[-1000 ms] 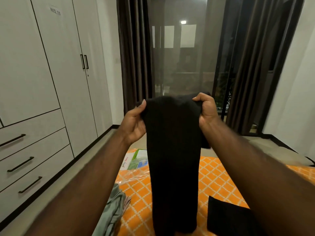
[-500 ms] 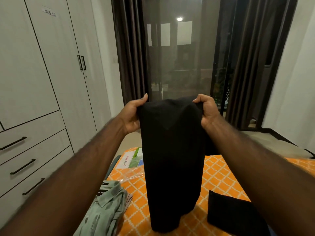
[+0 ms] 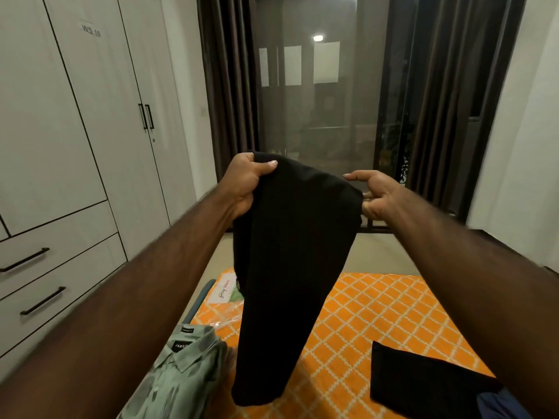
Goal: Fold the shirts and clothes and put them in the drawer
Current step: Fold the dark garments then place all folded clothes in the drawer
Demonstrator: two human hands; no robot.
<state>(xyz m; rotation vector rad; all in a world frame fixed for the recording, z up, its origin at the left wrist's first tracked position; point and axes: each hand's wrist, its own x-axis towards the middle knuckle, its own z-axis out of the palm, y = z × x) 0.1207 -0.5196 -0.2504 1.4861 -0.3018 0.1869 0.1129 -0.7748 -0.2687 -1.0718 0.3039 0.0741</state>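
Arms reach forward at chest height over the bed (image 3: 378, 313). The left hand (image 3: 246, 184) clenches the top left corner of a black garment (image 3: 287, 267), thumb pressed over the cloth. The right hand (image 3: 376, 196) pinches the opposite corner, index finger extended above it. The garment hangs in the air between both hands, folded narrow and tapering downward, its lower end dangling above the orange patterned sheet.

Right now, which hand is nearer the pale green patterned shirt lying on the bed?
Left. The left hand grips the held black garment above the pale green patterned shirt; the right hand is farther right.
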